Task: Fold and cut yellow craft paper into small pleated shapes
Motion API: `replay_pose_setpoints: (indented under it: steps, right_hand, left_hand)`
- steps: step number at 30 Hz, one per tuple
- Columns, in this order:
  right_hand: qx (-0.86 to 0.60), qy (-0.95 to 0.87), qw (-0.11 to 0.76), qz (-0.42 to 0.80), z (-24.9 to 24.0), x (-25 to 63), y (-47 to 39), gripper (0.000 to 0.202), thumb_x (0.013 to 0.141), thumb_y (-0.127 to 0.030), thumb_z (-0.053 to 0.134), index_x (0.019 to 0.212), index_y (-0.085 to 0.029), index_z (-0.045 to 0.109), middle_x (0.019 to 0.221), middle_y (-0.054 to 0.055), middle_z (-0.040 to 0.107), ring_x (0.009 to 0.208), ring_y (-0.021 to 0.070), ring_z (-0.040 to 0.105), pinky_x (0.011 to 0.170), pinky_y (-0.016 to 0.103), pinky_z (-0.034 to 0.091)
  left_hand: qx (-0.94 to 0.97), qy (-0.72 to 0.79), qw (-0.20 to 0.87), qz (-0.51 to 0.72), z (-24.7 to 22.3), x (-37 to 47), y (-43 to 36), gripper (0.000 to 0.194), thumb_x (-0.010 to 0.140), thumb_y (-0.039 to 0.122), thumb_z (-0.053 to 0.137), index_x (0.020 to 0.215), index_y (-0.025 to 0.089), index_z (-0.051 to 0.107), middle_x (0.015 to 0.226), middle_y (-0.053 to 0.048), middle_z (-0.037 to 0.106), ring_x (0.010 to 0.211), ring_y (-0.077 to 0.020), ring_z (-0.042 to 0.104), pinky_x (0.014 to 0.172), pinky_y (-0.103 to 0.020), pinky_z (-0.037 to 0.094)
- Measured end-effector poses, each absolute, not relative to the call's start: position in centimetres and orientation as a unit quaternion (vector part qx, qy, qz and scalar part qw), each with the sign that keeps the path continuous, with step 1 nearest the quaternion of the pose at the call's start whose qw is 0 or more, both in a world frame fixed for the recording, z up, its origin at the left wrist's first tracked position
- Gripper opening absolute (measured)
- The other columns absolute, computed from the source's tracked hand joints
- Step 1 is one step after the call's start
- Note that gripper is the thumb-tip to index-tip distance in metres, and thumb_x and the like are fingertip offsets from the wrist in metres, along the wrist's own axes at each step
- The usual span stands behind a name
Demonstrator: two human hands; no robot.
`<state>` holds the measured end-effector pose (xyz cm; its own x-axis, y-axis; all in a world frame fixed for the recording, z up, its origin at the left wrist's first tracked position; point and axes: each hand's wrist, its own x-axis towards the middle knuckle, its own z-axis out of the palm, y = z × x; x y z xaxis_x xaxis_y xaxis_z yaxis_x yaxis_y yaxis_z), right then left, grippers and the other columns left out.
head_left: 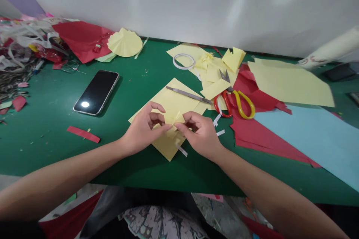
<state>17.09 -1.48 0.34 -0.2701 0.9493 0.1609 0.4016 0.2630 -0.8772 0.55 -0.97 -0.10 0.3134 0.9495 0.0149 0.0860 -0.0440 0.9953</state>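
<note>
Between my fingertips is a small folded yellow paper piece (177, 117). My left hand (148, 127) pinches its left side with thumb and fingers, and my right hand (199, 131) pinches the right side. Both thumbs meet near its lower middle, hiding part of the folds. Beneath lies a flat yellow paper sheet (168, 153), turned cornerwise on the green table. A slim metal tool, like a craft knife or tweezers (187, 94), rests across the sheet's upper part. Close to my right hand are scissors (243, 105) with one red and one yellow handle loop.
A black phone (97, 91) lies at left, with a red paper strip (83, 134) nearer me. A white tape roll (183, 61) sits on yellow papers behind. Red paper (258, 138) and blue paper (314, 127) spread at right. Scraps (25, 48) pile up far left.
</note>
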Motion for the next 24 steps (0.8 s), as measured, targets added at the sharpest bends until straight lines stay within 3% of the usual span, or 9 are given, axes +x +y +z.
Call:
replay_pose_setpoints:
  steps: [3, 7, 12, 17, 24]
  right_hand:
    - [-0.478, -0.681, 0.376, 0.407, 0.3, 17.1, -1.5, 0.011, 0.076, -0.025, 0.051, 0.081, -0.016, 0.048, 0.057, -0.003, 0.052, 0.048, 0.0082, 0.051, 0.047, 0.021, 0.041]
    - [-0.459, -0.696, 0.415, 0.364, -0.1, 17.1, -1.6, 0.031, 0.074, -0.023, 0.054, 0.100, -0.020, 0.037, 0.060, -0.006, 0.052, 0.051, 0.0083, 0.052, 0.049, 0.021, 0.043]
    - [-0.407, -0.765, 0.439, 0.239, -0.2, 17.4, -1.3, 0.027, 0.072, -0.024, 0.058, 0.093, -0.021, 0.042, 0.084, 0.001, 0.051, 0.056, 0.0065, 0.049, 0.049, 0.020, 0.045]
    - [-0.349, -0.831, 0.410, 0.138, 0.3, 17.8, -0.8, 0.021, 0.074, -0.023, 0.056, 0.093, -0.021, 0.047, 0.086, 0.004, 0.049, 0.068, 0.0109, 0.049, 0.052, 0.023, 0.046]
    - [-0.359, -0.838, 0.391, 0.126, 0.3, 17.9, -0.5, 0.019, 0.072, -0.031, 0.059, 0.086, -0.021, 0.053, 0.088, 0.006, 0.047, 0.082, 0.0162, 0.049, 0.057, 0.027, 0.047]
  left_hand:
    - [0.593, 0.437, 0.549, 0.395, 0.1, 0.7, -0.8, 0.028, 0.068, 0.017, 0.060, 0.088, 0.017, 0.041, 0.058, 0.005, 0.050, 0.052, -0.0072, 0.052, 0.047, -0.017, 0.039]
    - [0.565, 0.443, 0.566, 0.405, 0.0, 0.7, -0.7, 0.028, 0.067, 0.015, 0.059, 0.089, 0.017, 0.042, 0.058, 0.006, 0.049, 0.051, -0.0053, 0.050, 0.048, -0.016, 0.039]
    - [0.522, 0.431, 0.601, 0.425, -0.4, 0.6, -0.6, 0.029, 0.068, 0.015, 0.059, 0.090, 0.018, 0.040, 0.059, 0.006, 0.053, 0.053, -0.0058, 0.052, 0.053, -0.018, 0.042]
    - [0.518, 0.435, 0.608, 0.414, -0.5, 0.5, -0.5, 0.026, 0.069, 0.018, 0.060, 0.089, 0.016, 0.044, 0.056, 0.006, 0.054, 0.051, -0.0059, 0.052, 0.053, -0.018, 0.044]
    - [0.543, 0.457, 0.587, 0.389, -0.5, 0.5, -0.4, 0.027, 0.068, 0.022, 0.061, 0.090, 0.015, 0.047, 0.056, 0.004, 0.056, 0.050, -0.0073, 0.054, 0.051, -0.019, 0.044]
